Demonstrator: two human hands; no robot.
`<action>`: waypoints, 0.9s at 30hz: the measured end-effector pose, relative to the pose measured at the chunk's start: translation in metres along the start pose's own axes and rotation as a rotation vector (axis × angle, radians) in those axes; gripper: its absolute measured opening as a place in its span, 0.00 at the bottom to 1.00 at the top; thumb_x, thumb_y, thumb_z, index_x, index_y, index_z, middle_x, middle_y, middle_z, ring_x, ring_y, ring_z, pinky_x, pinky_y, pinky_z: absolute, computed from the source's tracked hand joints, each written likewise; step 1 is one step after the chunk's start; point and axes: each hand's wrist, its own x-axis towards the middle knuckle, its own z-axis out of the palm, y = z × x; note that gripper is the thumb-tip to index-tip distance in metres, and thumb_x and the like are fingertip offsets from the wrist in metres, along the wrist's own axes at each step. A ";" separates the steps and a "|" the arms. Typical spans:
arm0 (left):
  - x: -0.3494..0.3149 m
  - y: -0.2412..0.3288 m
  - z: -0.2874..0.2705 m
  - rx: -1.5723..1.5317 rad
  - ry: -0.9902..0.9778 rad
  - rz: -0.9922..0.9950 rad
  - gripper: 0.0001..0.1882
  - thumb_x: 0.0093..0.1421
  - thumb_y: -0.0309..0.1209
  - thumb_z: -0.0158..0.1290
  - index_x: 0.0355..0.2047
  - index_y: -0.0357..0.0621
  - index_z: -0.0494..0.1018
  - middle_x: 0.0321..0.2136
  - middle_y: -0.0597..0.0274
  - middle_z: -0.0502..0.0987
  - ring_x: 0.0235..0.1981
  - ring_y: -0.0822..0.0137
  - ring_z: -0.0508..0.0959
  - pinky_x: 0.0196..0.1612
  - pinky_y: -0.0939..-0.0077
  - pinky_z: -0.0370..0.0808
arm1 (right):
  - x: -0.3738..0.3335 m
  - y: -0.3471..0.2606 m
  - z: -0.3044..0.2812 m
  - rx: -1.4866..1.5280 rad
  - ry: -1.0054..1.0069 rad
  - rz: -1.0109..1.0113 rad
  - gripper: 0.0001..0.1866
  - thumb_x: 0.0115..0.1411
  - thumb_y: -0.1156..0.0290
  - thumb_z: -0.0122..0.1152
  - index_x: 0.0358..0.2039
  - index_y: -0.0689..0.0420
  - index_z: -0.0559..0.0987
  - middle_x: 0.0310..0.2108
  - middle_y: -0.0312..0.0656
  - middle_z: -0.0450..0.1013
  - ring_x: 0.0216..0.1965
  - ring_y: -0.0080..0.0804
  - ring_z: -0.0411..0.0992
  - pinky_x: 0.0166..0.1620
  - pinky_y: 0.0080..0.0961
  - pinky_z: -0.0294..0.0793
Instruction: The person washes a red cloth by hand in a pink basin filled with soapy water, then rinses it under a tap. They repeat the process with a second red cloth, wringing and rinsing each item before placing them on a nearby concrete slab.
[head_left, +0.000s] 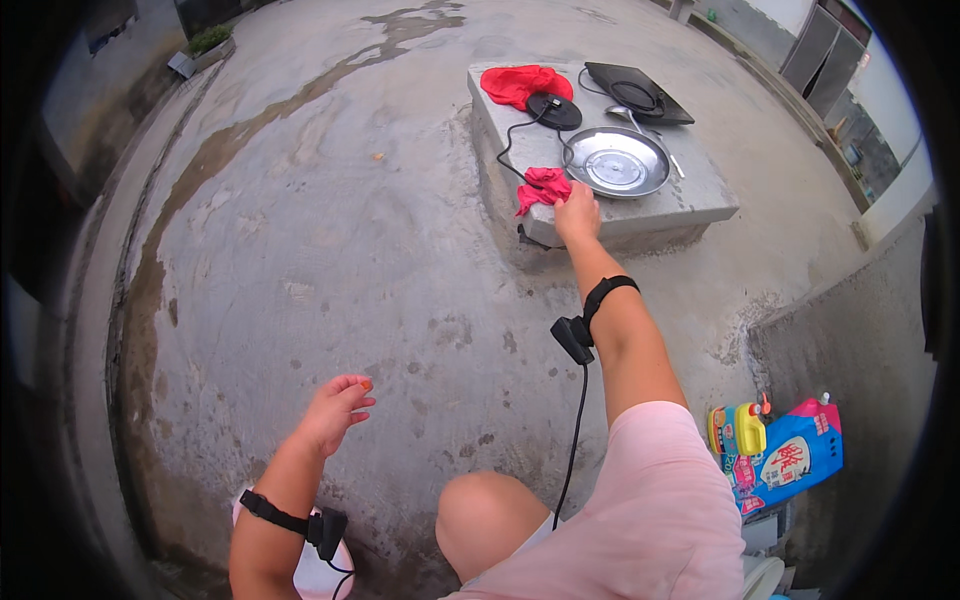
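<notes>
My right hand (578,214) reaches to the near edge of a raised concrete slab (655,208), its fingers closed on a crumpled red cloth (545,187). Just beside those fingers lies a wide, shallow metal pan (618,163); a ladle (625,114) rests at its far rim. My left hand (338,412) hangs low over the ground, away from the slab, with fingers loosely bent and apart. A small orange-red spot shows at a fingertip; I cannot tell what it is.
Behind the pan lie another red cloth (525,84), a round black disc with a cord (554,111) and a black flat cooktop (640,92). A yellow bottle (748,429) and a blue detergent bag (800,455) stand by the right wall. A cable hangs from my right forearm.
</notes>
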 end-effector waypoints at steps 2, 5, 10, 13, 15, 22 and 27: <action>0.011 0.000 0.005 -0.025 0.020 -0.060 0.08 0.63 0.34 0.50 0.42 0.48 0.71 0.42 0.67 0.74 0.42 0.68 0.75 0.44 0.71 0.71 | 0.009 0.000 0.008 -0.022 0.063 -0.016 0.21 0.56 0.62 0.60 0.49 0.52 0.74 0.51 0.44 0.70 0.49 0.48 0.71 0.52 0.38 0.70; 0.017 0.001 0.009 -0.074 0.042 -0.104 0.08 0.63 0.34 0.50 0.42 0.49 0.71 0.42 0.66 0.74 0.42 0.68 0.75 0.44 0.72 0.71 | 0.030 0.005 0.012 -0.153 -0.250 0.130 0.21 0.54 0.58 0.60 0.46 0.53 0.77 0.47 0.45 0.74 0.49 0.48 0.71 0.52 0.39 0.70; 0.014 0.000 0.004 -0.173 0.046 -0.090 0.09 0.63 0.35 0.50 0.42 0.48 0.70 0.43 0.64 0.74 0.42 0.66 0.75 0.44 0.71 0.71 | 0.081 0.014 -0.018 0.809 -0.175 0.514 0.17 0.54 0.63 0.54 0.39 0.61 0.77 0.37 0.48 0.76 0.37 0.41 0.76 0.42 0.35 0.75; 0.010 -0.012 -0.004 -0.260 0.036 -0.077 0.11 0.64 0.36 0.50 0.43 0.47 0.70 0.43 0.63 0.74 0.43 0.64 0.75 0.44 0.71 0.72 | 0.091 0.006 -0.062 1.179 -0.145 0.461 0.16 0.54 0.65 0.54 0.36 0.66 0.75 0.30 0.44 0.75 0.28 0.31 0.75 0.29 0.29 0.74; 0.006 -0.028 -0.013 -0.384 0.017 -0.019 0.12 0.64 0.36 0.50 0.44 0.46 0.69 0.43 0.62 0.74 0.44 0.63 0.75 0.44 0.70 0.72 | 0.085 -0.018 -0.099 0.694 -0.153 0.295 0.17 0.53 0.65 0.52 0.37 0.67 0.74 0.31 0.47 0.76 0.26 0.34 0.75 0.28 0.31 0.72; -0.048 -0.133 -0.065 -0.885 0.019 0.055 0.15 0.62 0.39 0.52 0.47 0.48 0.68 0.47 0.59 0.72 0.46 0.58 0.75 0.44 0.66 0.73 | -0.108 -0.196 -0.147 0.603 -1.047 -0.280 0.11 0.57 0.69 0.51 0.37 0.61 0.74 0.31 0.37 0.73 0.31 0.23 0.71 0.34 0.21 0.72; -0.121 -0.189 -0.126 -1.153 0.123 0.284 0.28 0.63 0.48 0.47 0.61 0.54 0.59 0.57 0.57 0.63 0.56 0.52 0.66 0.55 0.53 0.67 | -0.334 -0.343 -0.131 0.447 -1.610 -0.486 0.15 0.58 0.68 0.53 0.42 0.64 0.72 0.33 0.43 0.75 0.30 0.27 0.75 0.32 0.24 0.75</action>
